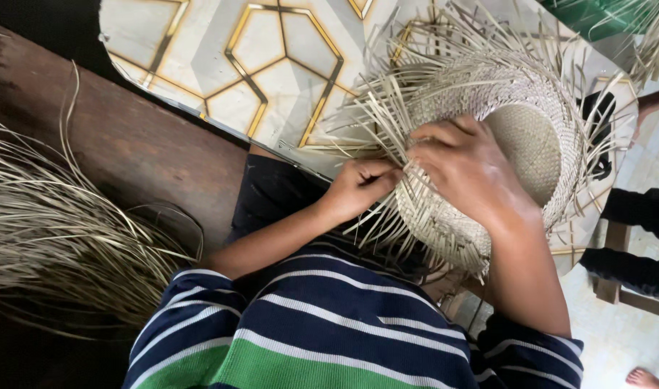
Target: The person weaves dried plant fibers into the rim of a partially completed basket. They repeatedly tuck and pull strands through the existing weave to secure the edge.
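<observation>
A half-woven straw hat (524, 137) rests against the edge of a white table top (200, 50) with gold hexagon lines. Loose straw strips stick out all around its brim. My left hand (362, 184) pinches a few of these strips at the brim's near-left edge. My right hand (466, 169) lies over the brim beside it, with fingers pressing on the woven part and the strips. The two hands touch each other at the weave.
A large bundle of loose dry straw (63, 230) lies on the dark wooden surface (149, 151) at left. More straw (653, 36) shows at top right. A dark chair or stool frame (632, 238) and a bare foot (650, 378) are at right.
</observation>
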